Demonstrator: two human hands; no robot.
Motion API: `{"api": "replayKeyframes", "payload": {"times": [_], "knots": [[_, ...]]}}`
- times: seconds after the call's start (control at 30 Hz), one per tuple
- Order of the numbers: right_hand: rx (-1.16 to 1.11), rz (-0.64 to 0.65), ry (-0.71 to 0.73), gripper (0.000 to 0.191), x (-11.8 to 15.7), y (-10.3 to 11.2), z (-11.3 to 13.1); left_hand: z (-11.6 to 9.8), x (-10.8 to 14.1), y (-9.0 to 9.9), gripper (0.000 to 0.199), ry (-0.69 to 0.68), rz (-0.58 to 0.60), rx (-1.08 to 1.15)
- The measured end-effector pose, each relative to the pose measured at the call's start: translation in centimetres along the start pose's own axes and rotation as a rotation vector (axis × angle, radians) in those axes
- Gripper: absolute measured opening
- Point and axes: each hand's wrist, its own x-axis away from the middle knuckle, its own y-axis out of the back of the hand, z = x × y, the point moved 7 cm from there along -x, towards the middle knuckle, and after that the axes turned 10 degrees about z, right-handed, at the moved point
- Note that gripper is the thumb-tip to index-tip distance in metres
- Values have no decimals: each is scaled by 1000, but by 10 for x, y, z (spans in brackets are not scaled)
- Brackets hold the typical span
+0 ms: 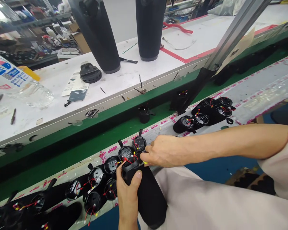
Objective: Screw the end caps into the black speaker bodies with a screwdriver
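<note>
Below the white bench (124, 80), in the head view: black cylinder (151, 198) tilted against the clothed lap (182, 195), with its upper end nearer the bench than its base. Grasped near that end by the left hand (129, 195), thumb over the side. Right hand (163, 151) bent in at the rim, by a small yellow piece (145, 163); impossible to tell from here whether pinching it or merely touching. Between bench and lap, a row of open-ended cylinders (93, 203) with loose red wires (90, 210). On the bench, two tall cylinders (150, 32). Best, by judgement, to brace the base against the lap, grip firmly without squeezing the rim, work with small finger movements, and guide nearby wires inward, clear of the edge, without tugging at connectors.
</note>
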Motion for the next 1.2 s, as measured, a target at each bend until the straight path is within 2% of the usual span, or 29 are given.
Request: {"api": "replayKeyframes", "payload": {"times": [0.2,0.33,0.6,0.83,1.03,1.2], "knots": [[-1,47,-49,28,3,3,-2,2,0,0,79,-5,-6,48],[12,5,-33,22,2,2,-3,-4,1,1,81,-51,-3,33],[-25,-57,-32,26,1,-3,-5,-7,2,0,80,-58,-10,73],[22,-64,-66,11,5,0,-1,-1,0,3,76,-21,-5,-18],[-73,-48,-28,28,-5,-3,-7,0,1,7,77,-4,-26,4],[-161,-108,-28,31,0,-1,-15,-1,2,10,77,8,-53,42]]}}
